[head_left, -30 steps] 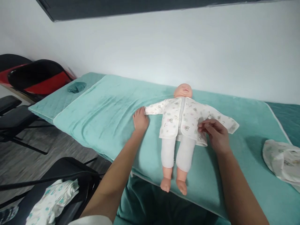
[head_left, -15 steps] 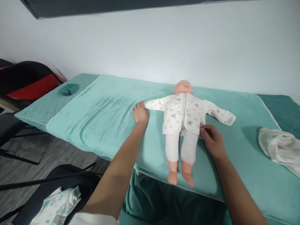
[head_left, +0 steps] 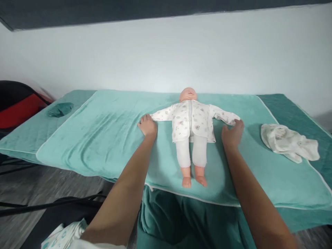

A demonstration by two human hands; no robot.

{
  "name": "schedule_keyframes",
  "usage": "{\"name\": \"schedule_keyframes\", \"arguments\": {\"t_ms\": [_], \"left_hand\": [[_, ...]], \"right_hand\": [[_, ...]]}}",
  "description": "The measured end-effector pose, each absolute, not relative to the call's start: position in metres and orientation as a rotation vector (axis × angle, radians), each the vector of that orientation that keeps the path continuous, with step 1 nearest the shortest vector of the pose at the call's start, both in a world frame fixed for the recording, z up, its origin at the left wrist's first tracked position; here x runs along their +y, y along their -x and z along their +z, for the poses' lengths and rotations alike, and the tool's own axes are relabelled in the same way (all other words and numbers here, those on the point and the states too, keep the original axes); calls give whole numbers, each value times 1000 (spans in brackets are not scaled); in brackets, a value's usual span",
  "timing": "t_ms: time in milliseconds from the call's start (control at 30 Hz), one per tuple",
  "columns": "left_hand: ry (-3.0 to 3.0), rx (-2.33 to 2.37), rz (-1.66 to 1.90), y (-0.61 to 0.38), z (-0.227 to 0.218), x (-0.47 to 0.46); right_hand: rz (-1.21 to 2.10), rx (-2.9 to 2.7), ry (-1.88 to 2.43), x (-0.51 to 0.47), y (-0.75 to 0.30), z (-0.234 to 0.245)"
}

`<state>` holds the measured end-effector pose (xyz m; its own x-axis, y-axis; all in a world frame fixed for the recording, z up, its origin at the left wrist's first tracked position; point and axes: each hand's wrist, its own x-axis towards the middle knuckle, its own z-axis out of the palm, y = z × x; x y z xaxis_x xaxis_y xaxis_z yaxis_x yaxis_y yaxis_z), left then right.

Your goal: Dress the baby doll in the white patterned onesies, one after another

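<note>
A baby doll (head_left: 188, 95) lies on its back on the green-covered bed, head toward the wall. It wears a white printed jacket (head_left: 181, 122), lying closed down the middle, and white leggings (head_left: 183, 154); its feet are bare. Both sleeves stretch out sideways. At the cuff of the sleeve on the left, my left hand (head_left: 148, 126) has its fingers closed round the end. My right hand (head_left: 232, 134) has its fingertips on the cuff of the other sleeve, with the thumb apart on the near side. The doll's hands are hidden.
A crumpled white printed garment (head_left: 287, 141) lies on the right of the bed (head_left: 103, 131). The bed's face hole (head_left: 60, 109) is at the far left. Folded printed cloth (head_left: 66, 237) rests on a black chair at lower left. A red-and-black chair (head_left: 22, 110) stands behind.
My right hand has moved from the jacket's lower hem up to the right sleeve's cuff. My left hand stays at the left cuff. The view has shifted right.
</note>
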<state>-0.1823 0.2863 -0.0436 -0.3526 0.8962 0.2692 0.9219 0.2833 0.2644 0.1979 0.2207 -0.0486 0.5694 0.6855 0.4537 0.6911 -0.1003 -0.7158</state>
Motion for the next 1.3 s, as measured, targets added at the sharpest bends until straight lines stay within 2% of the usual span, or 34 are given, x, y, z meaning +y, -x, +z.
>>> {"name": "schedule_keyframes", "arguments": {"t_ms": [233, 700, 1033, 1167, 1300], "left_hand": [[1897, -2272, -375, 197, -43, 264], [1775, -2343, -406, 195, -50, 273], [1768, -2339, -450, 194, -50, 274], [1776, -2353, -499, 194, -49, 272], [1786, -2367, -589, 193, -50, 267]], "right_hand": [[97, -1034, 2045, 250, -240, -40], [52, -1026, 1827, 294, -280, -45], [-32, -981, 1922, 292, -272, -42], [-154, -1239, 1806, 264, -246, -40], [-119, -1558, 1684, 219, -208, -45]]}}
